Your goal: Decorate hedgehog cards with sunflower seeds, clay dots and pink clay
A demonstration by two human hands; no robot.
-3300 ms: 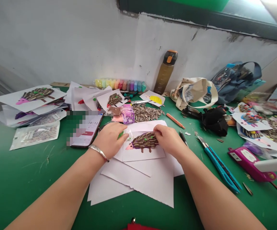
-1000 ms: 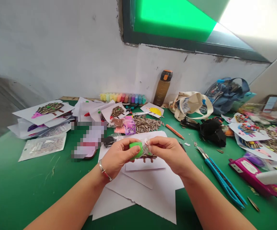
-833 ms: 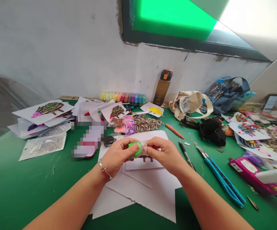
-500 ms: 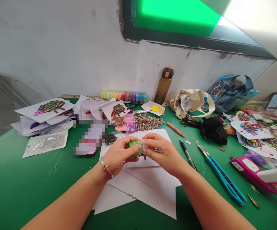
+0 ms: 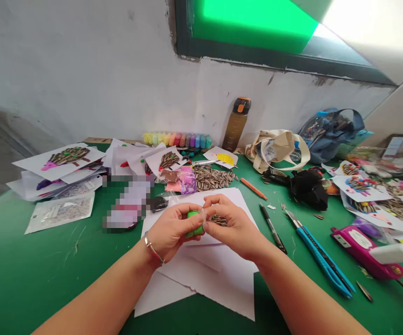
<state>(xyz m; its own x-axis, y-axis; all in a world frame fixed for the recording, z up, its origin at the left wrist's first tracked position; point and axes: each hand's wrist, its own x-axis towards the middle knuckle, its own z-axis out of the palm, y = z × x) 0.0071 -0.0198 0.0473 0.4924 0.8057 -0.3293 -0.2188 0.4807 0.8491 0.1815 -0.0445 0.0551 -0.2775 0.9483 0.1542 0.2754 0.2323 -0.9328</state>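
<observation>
Nearest on the green tabletop (image 5: pixel 72 279): loose white paper sheets (image 5: pixel 222 284), overlapping, one with a ragged edge. Above them, both hands meet over a lump of green modelling clay (image 5: pixel 194 227) in a clear plastic wrapper (image 5: pixel 204 215). Left hand (image 5: pixel 173 228) curls about the lump, thumb pressed on its near face, fingers behind. Right hand (image 5: pixel 231 228) pinches the wrapper between thumb and forefinger at the lump's right side; other fingers bent, loose. Clay likely light and soft, quick to dent and take thumb marks; nothing brittle about it. Film looks thin and slick, apt to slide or crease, possibly clinging to the lump. Best hold, I judge: cup the clay's broad body with light, even pressure; take the film by its free end, clear of the lump. Just beyond, a seed-covered picture (image 5: pixel 219 220), mostly hidden by the right hand; to its right a black pen (image 5: pixel 273 229) lies slantwise, apart from the fingers. Farther back, a black clay packet (image 5: pixel 159 204) at the papers' left edge, then heaped striped sunflower seeds (image 5: pixel 215 178). Farthest, by the wall: a row of coloured clay packets (image 5: pixel 178 140) and an upright amber water bottle (image 5: pixel 235 126).
</observation>
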